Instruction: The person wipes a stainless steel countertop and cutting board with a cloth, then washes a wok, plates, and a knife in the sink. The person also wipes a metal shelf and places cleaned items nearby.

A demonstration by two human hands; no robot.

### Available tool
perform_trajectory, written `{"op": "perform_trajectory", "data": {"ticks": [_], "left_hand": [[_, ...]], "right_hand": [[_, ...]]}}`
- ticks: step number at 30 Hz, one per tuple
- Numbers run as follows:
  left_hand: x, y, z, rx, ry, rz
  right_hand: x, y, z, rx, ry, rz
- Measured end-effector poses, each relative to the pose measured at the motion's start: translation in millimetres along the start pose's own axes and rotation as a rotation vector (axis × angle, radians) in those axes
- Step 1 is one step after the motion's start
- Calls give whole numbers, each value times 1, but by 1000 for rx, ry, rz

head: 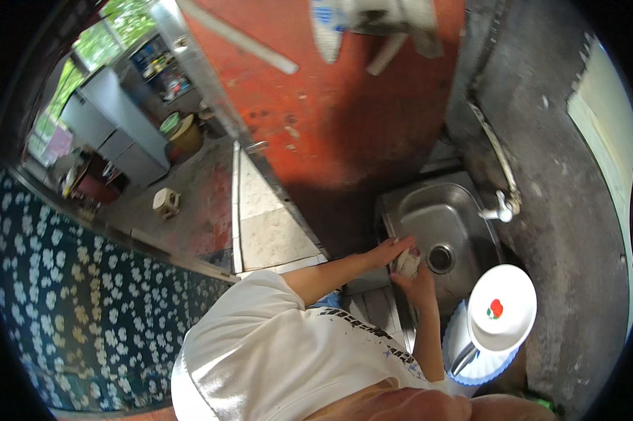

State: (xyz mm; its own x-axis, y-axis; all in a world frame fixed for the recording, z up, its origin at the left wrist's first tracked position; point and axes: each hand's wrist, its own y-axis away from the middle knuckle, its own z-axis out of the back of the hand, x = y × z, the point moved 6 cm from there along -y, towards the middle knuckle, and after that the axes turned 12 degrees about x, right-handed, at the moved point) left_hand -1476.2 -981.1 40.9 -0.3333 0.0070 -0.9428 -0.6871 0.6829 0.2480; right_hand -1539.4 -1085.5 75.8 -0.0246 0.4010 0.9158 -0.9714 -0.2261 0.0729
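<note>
Over the left edge of a stainless steel sink (432,210), both hands hold a small pale object (408,263) with a reddish-purple patch; its kind cannot be made out. My left hand (392,251) grips it from the upper left, fingers around its top. From below, my right hand (417,287) closes around its lower side. The sink's drain (440,259) lies just right of the hands. On the wall above the sink's right side is a white tap (500,210); no water is seen running from it.
A white bowl with a red printed motif (505,316) sits over a scalloped blue-white dish (479,371) at the sink's lower right, beside a dark handle (463,359). Behind the sink stands a red panel (295,121). A doorway at left shows a small stool (166,202) and a refrigerator (119,123).
</note>
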Motion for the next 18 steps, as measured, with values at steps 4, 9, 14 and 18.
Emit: {"op": "perform_trajectory", "data": {"ticks": [4,9,14,18], "left_hand": [[21,83,51,-109,-255,16],[29,183,105,-146,-316,120],[32,273,177,-220,-207,-93],[20,344,262,-445,-229,-79]], "right_hand": [[11,5,-68,467,-386,-190],[29,-11,-150,688,-606,-291],[65,-65,-253,992,-667,-269],[113,-115,-338,1091,-414,-172]]}}
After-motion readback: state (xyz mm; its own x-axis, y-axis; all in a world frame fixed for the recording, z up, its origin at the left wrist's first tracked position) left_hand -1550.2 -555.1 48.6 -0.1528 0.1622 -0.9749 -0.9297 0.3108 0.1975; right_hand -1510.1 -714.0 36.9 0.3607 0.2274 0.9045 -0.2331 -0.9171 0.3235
